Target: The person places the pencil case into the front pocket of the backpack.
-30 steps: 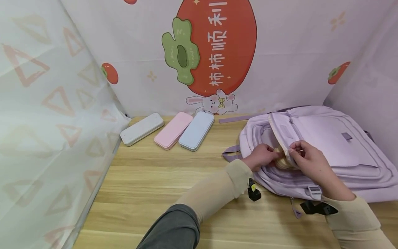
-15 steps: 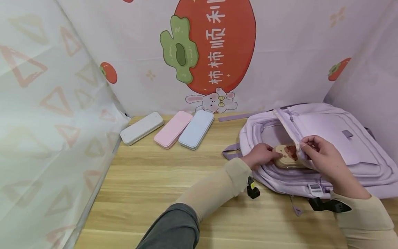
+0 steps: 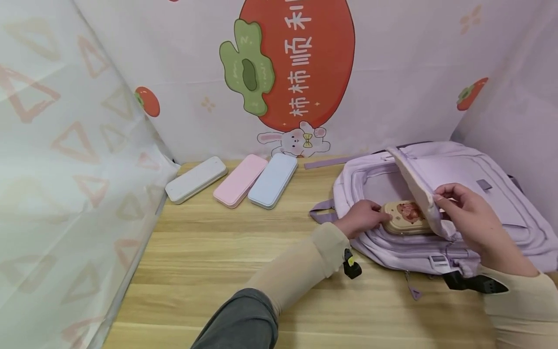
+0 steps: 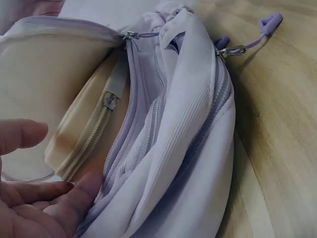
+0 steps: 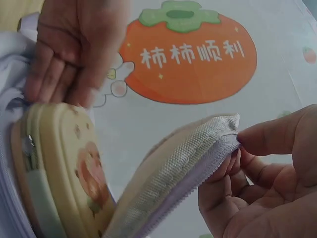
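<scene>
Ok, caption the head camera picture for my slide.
Right hand pinching the open flap of a lilac backpack, left hand at a cream case partly beneath the flap.

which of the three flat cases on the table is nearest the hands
The light blue case, rightmost in the head view and nearest the left hand; the pink case and pale grey case lie farther left.

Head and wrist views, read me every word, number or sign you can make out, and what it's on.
"柿柿顺利": on the big persimmon.
Its leaves: marks too faint to read.
Patch on the bag: too small to tell.
Yellow case: a picture, no readable text.
</scene>
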Motion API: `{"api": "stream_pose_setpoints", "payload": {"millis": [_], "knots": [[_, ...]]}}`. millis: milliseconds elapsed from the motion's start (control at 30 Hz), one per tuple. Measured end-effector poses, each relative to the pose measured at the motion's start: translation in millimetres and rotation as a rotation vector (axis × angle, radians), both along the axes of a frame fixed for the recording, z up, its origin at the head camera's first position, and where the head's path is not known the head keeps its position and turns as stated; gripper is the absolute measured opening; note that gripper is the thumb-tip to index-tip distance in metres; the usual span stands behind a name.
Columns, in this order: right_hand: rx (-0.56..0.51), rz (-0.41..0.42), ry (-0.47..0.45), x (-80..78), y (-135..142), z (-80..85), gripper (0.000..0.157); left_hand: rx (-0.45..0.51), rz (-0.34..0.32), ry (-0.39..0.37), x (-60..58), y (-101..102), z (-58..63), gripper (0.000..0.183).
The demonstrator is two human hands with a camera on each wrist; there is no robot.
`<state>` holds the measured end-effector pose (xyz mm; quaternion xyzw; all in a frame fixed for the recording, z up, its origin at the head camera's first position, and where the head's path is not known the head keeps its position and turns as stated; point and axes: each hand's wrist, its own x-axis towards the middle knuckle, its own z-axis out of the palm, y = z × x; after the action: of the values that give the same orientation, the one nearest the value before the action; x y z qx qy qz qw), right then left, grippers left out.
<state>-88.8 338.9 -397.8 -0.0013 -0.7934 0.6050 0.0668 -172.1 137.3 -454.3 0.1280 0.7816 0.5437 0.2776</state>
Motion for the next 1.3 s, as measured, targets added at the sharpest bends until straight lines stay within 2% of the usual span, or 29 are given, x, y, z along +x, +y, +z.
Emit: {"api": "stream_pose_setpoints", "payload": {"millis": [67,133,200,300,367,433,600,700,833,933,1067,1167,1300], "knots": [[-0.043,0.014,0.004,0.7,7,1.5,0.022,-0.028,-0.026,0.046,-0.2,-3,1.5,0.013],[-0.085,0.017,0.004,1.6,12,2.9,0.022,-0.107,-0.094,0.154,-1.3,-5,2.8,0.018],[-0.146,0.025,0.003,2.1,14,3.6,0.022,-0.223,-0.189,0.295,-3.0,-8,4.3,0.020],[-0.176,0.035,-0.004,1.7,13,3.7,0.022,-0.402,-0.354,0.517,-5.9,-12,6.3,0.012],[-0.164,0.039,-0.012,0.8,12,3.5,0.023,-0.475,-0.449,0.620,-7.6,-14,7.3,0.019],[-0.125,0.031,-0.022,0.0,11,3.1,0.023,-0.505,-0.517,0.671,-8.7,-15,8.4,0.023],[-0.138,0.024,-0.022,0.1,10,0.9,0.021,-0.561,-0.607,0.699,-8.3,-15,9.4,0.018],[-0.216,0.043,-0.001,0.7,11,-0.9,0.022,-0.640,-0.647,0.724,-5.1,-15,9.7,0.017],[-0.277,0.066,0.016,1.3,10,-3.0,0.025,-0.702,-0.665,0.763,-0.1,-17,9.8,0.032],[-0.289,0.072,0.019,1.9,10,-4.2,0.026,-0.698,-0.652,0.767,1.9,-22,9.4,0.039],[-0.329,0.104,0.038,2.7,9,-5.5,0.029,-0.680,-0.653,0.751,2.5,-31,7.7,0.038],[-0.344,0.174,0.048,2.7,10,-5.7,0.035,-0.667,-0.666,0.742,2.8,-39,4.7,0.038],[-0.258,0.279,0.038,1.7,14,-5.4,0.040,-0.645,-0.681,0.739,4.0,-50,1.3,0.036]]}}
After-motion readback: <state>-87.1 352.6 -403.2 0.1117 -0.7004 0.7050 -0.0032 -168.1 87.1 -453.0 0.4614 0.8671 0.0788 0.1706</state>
